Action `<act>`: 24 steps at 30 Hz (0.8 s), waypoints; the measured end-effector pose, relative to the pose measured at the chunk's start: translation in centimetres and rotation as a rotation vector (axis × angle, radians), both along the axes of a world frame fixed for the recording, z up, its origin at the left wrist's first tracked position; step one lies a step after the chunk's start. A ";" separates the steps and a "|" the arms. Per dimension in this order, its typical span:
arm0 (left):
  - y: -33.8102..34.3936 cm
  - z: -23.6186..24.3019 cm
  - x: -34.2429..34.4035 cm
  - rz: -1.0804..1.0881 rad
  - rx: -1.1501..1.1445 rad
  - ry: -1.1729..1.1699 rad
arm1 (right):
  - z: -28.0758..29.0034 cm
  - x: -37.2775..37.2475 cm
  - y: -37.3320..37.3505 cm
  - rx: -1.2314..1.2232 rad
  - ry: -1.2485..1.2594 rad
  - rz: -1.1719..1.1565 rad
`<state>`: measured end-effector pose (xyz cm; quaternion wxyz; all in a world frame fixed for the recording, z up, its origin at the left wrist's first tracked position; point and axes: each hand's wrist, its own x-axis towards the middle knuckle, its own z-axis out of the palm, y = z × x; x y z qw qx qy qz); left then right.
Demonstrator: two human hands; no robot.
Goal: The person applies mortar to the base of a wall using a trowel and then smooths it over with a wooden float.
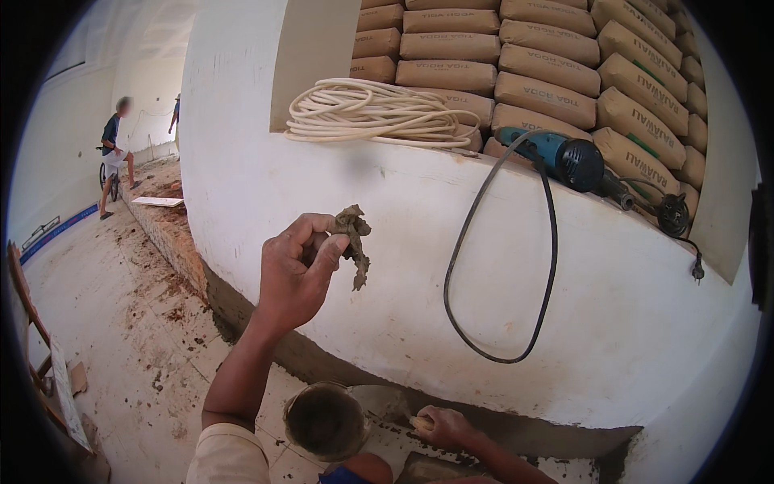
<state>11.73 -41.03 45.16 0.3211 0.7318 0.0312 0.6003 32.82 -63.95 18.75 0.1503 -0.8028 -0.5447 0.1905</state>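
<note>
My left hand (294, 270) is raised in front of the white wall (387, 298), its thumb and fingers pinching a ragged grey clump of mortar (353, 242). Part of the clump dangles below the thumb; whether something else is inside it cannot be made out. Low down, my right hand (446, 427) is closed around the light handle of a trowel (379, 401). The trowel's flat, smeared blade points left, toward a round bucket (292, 399) with a dark grey interior. The blade's tip is beside the bucket's rim.
On the wall's ledge lie a coil of cream hose (363, 117) and a teal power tool (556, 157), its black cord (463, 242) looping down the wall. Brown sacks (548, 64) are stacked behind. A person (111, 153) stands far left, near a dirt-strewn floor (121, 298). Timber (68, 395) leans lower left.
</note>
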 end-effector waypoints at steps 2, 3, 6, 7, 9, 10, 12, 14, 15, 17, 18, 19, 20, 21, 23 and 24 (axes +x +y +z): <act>0.2 1.3 0.9 -0.093 -0.023 0.002 | 2.0 0.0 -0.1 -0.058 0.082 -0.081; 0.3 1.9 1.4 -0.139 -0.035 0.004 | 1.9 0.5 -0.2 -0.046 0.076 -0.079; 0.7 3.6 3.5 -0.163 -0.049 -0.048 | 1.4 2.1 -1.2 -0.017 0.072 -0.077; 0.9 4.2 4.1 -0.176 -0.069 -0.052 | 1.7 2.2 -1.6 -0.012 0.081 -0.076; 1.1 6.4 4.7 -0.193 -0.105 -0.051 | 2.4 2.2 -2.4 0.008 0.079 -0.067; 1.3 7.5 5.3 -0.184 -0.086 -0.053 | 2.4 2.4 -2.9 0.020 0.064 -0.064; 1.8 9.7 6.3 -0.185 -0.064 -0.071 | 3.0 2.2 -3.4 0.023 0.068 -0.079; 2.9 11.5 7.6 -0.200 -0.017 -0.080 | 3.9 1.7 -4.0 0.003 0.100 -0.129; 3.1 12.5 8.4 -0.198 -0.011 -0.080 | 4.2 1.5 -4.4 -0.004 0.109 -0.169; 3.3 14.8 10.0 -0.198 -0.002 -0.080 | 4.7 1.1 -5.5 -0.021 0.126 -0.252; 3.7 15.9 10.9 -0.200 0.048 -0.063 | 4.5 1.0 -6.1 0.001 0.132 -0.276; 3.7 17.2 12.4 -0.179 0.086 -0.075 | 4.1 1.3 -6.8 0.022 0.138 -0.304; 3.5 18.8 14.0 -0.154 0.127 -0.085 | 3.8 1.2 -7.5 0.045 0.144 -0.327; 4.0 20.1 16.2 -0.080 0.193 -0.068 | 3.6 1.0 -8.3 0.070 0.141 -0.383; 4.3 26.0 22.2 0.161 0.394 -0.042 | 3.8 0.3 -9.4 0.122 0.132 -0.483; 4.7 28.0 25.0 0.203 0.446 -0.071 | 4.2 -0.2 -9.5 0.149 0.151 -0.531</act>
